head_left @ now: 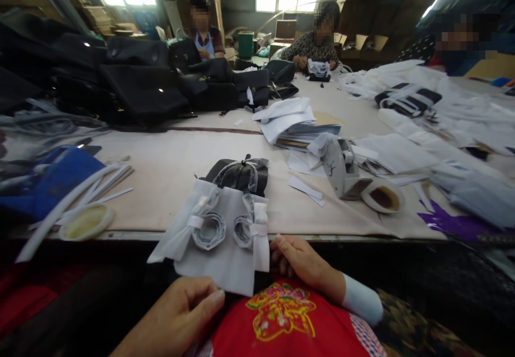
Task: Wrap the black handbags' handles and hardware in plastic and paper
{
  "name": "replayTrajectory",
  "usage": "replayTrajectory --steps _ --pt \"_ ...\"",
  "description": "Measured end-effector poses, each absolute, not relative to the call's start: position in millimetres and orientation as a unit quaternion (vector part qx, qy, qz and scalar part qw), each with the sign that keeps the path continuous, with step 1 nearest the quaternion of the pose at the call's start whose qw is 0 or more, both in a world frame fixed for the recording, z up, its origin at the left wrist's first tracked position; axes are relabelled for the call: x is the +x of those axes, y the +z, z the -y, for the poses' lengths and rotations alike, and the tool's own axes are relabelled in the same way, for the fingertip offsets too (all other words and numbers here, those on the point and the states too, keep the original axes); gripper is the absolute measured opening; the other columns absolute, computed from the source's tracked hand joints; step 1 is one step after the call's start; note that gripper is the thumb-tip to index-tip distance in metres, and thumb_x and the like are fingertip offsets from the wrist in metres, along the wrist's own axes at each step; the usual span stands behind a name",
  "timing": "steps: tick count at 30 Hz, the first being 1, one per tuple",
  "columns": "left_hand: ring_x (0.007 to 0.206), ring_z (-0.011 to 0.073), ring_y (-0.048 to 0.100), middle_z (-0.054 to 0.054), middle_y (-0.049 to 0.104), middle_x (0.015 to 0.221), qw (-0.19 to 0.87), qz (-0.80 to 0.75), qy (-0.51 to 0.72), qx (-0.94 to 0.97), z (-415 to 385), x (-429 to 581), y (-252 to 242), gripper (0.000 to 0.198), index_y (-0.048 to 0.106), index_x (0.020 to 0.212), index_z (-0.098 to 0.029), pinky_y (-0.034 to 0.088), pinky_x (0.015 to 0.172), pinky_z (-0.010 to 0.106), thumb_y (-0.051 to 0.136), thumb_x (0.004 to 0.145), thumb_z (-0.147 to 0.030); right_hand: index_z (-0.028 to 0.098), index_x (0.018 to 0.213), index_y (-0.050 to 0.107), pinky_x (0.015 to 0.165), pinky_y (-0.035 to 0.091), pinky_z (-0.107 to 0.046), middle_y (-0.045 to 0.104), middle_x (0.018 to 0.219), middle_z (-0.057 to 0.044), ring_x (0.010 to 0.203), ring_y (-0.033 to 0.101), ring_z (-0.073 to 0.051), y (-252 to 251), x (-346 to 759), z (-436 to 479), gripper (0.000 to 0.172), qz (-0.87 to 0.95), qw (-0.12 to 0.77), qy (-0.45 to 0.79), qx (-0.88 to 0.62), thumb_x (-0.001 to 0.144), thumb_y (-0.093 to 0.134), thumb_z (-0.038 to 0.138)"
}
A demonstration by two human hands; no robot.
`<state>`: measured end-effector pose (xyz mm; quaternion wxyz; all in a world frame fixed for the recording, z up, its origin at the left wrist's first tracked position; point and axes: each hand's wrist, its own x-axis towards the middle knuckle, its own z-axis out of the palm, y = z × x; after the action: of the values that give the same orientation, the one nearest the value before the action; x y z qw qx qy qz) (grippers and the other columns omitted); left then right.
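Note:
A small black handbag (255, 179) lies at the table's front edge, its looped handles in clear film. White wrapping sheets (217, 268) cover its near part and hang over the edge. On them rest two film-wrapped coiled straps (209, 232), bound with white strips. My left hand (187, 306) is closed at the sheet's lower edge, thumb against the curled fingers, seemingly pinching it. Close by the right side of the wrapping is my right hand (303, 263), fingers curled inward and thumb on top; whatever it may hold is hidden.
Black bags (140, 83) are piled at the back left. Behind my bag lie stacked white papers (287, 118). A tape dispenser (341, 169) and a dish of brown paste (382, 196) stand right; another shallow dish (86, 222) sits left. Co-workers (317, 41) are across the table.

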<state>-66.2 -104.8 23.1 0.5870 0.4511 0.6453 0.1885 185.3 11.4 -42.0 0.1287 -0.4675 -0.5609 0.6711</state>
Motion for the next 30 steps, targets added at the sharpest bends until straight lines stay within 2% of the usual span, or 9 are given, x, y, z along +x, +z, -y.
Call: replayTrajectory --steps 2,4,7,9,11,16,20,25,30 --pt "0.051 0.0138 0.05 -0.001 0.055 0.054 0.614 -0.67 0.192 0.37 129.0 -81.1 2.8 0.051 0.058 0.058 -0.016 0.037 0.05 0.023 0.068 0.077 -0.062 0.014 0.09 0.068 0.059 0.047 -0.029 0.066 0.078 -0.007 0.065 0.059 -0.017 -42.2 190.6 -10.2 0.068 0.602 0.1 0.663 -0.434 0.089 0.039 0.076" --pt "0.059 0.0204 0.061 0.004 0.064 0.059 0.642 -0.684 0.244 0.246 146.4 -86.1 -17.0 0.048 0.065 0.065 -0.014 0.047 0.058 0.028 0.074 0.074 -0.06 0.015 0.089 0.071 0.074 0.05 -0.033 0.07 0.084 -0.008 0.079 0.062 -0.021 -40.6 191.4 -11.0 0.065 0.632 0.101 0.655 -0.401 0.089 0.042 0.073" --pt "0.094 0.0319 0.071 0.013 0.076 0.094 0.648 -0.623 0.435 0.053 152.0 -72.6 -33.0 0.047 0.073 0.103 -0.014 0.055 0.084 0.04 0.074 0.077 -0.054 0.015 0.097 0.073 0.084 0.05 -0.036 0.071 0.095 -0.008 0.09 0.062 -0.024 -38.6 188.1 -12.7 0.064 0.625 0.112 0.675 -0.377 0.089 0.046 0.072" --pt "0.113 0.0327 0.067 0.013 0.073 0.118 0.629 -0.551 0.548 -0.024 144.0 -54.5 -35.6 0.055 0.061 0.131 -0.02 0.051 0.098 0.046 0.072 0.083 -0.045 0.015 0.1 0.074 0.082 0.051 -0.036 0.071 0.094 -0.009 0.088 0.062 -0.024 -38.7 185.9 -12.1 0.066 0.602 0.111 0.701 -0.366 0.089 0.046 0.073" --pt "0.119 0.0311 0.064 0.012 0.069 0.128 0.622 -0.499 0.6 -0.065 132.2 -35.7 -36.9 0.059 0.05 0.143 -0.024 0.048 0.105 0.047 0.068 0.088 -0.036 0.014 0.102 0.073 0.079 0.051 -0.036 0.07 0.093 -0.008 0.086 0.062 -0.023 -39.4 184.8 -9.6 0.066 0.578 0.116 0.725 -0.355 0.088 0.047 0.073" --pt "0.116 0.0304 0.066 0.013 0.07 0.126 0.598 -0.468 0.643 -0.094 114.3 -11.3 -46.3 0.055 0.05 0.144 -0.021 0.053 0.103 0.045 0.065 0.091 -0.027 0.019 0.108 0.071 0.077 0.051 -0.032 0.068 0.101 -0.007 0.09 0.062 -0.022 -42.3 187.1 -1.3 0.059 0.53 0.149 0.767 -0.329 0.085 0.055 0.071" --pt "0.105 0.029 0.072 0.013 0.075 0.114 0.531 -0.543 0.646 -0.073 113.1 -8.2 -43.1 0.051 0.055 0.138 -0.018 0.058 0.096 0.044 0.064 0.088 -0.017 0.018 0.106 0.069 0.072 0.051 -0.032 0.067 0.092 -0.006 0.083 0.062 -0.02 -50.5 194.9 1.4 0.061 0.488 0.17 0.767 -0.379 0.083 0.056 0.074" --pt "0.09 0.0261 0.075 0.013 0.077 0.101 0.468 -0.613 0.636 -0.036 112.4 -3.1 -15.4 0.044 0.059 0.129 -0.011 0.062 0.087 0.041 0.058 0.086 -0.003 0.016 0.096 0.069 0.071 0.049 -0.032 0.068 0.09 -0.006 0.083 0.061 -0.02 -61.5 205.6 0.4 0.058 0.533 0.213 0.698 -0.429 0.083 0.057 0.072" --pt "0.083 0.0241 0.075 0.013 0.077 0.1 0.454 -0.634 0.627 -0.009 113.4 -2.6 15.0 0.043 0.061 0.127 -0.01 0.065 0.08 0.039 0.058 0.085 -0.001 0.016 0.105 0.069 0.071 0.051 -0.032 0.069 0.092 -0.007 0.083 0.064 -0.021 -56.3 202.6 5.1 0.058 0.464 0.213 0.771 -0.38 0.082 0.062 0.069"
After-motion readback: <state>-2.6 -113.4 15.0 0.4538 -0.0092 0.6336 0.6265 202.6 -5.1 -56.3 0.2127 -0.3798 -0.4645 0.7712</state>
